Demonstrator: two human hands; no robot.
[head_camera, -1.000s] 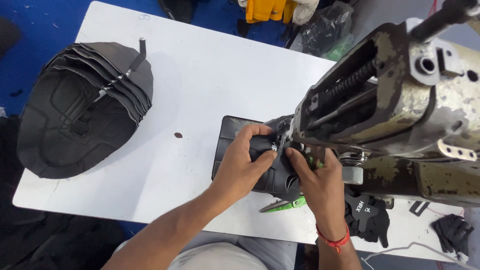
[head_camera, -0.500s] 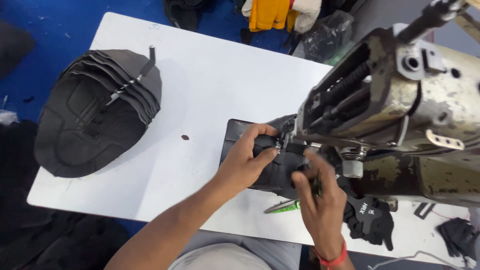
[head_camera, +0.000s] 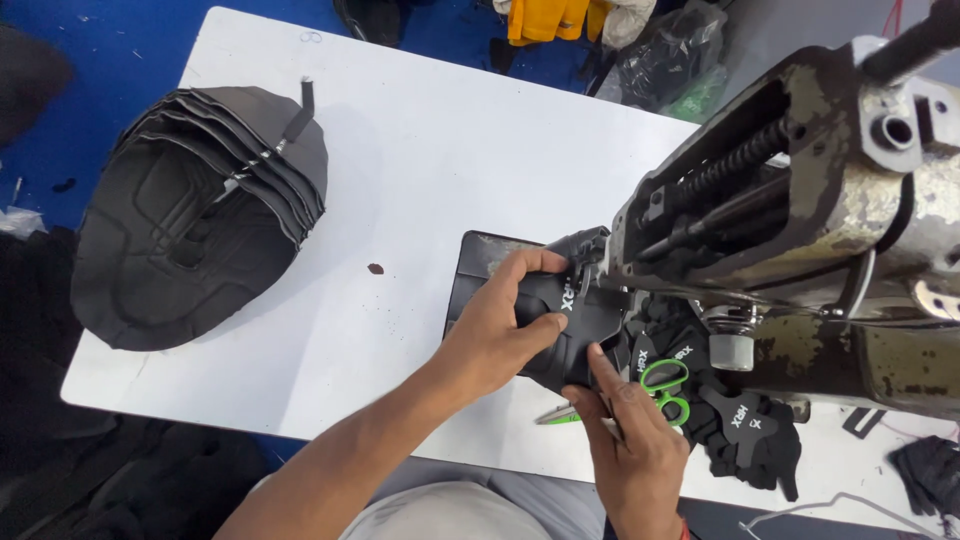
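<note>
The left hand (head_camera: 505, 320) is gripping a black fabric piece (head_camera: 572, 335), fingers curled over its top edge and thumb pressing its front, holding it right against the worn metal sewing machine (head_camera: 800, 240) on the white table (head_camera: 420, 170). The right hand (head_camera: 630, 450) is lying just below, its index finger stretched out and touching the piece's lower edge, the other fingers loosely bent and grasping nothing. Green-handled scissors (head_camera: 665, 385) are lying beside that hand on a heap of small black cut pieces (head_camera: 745, 430). A stack of large black moulded panels (head_camera: 195, 215) is sitting well apart at the table's far left
</note>
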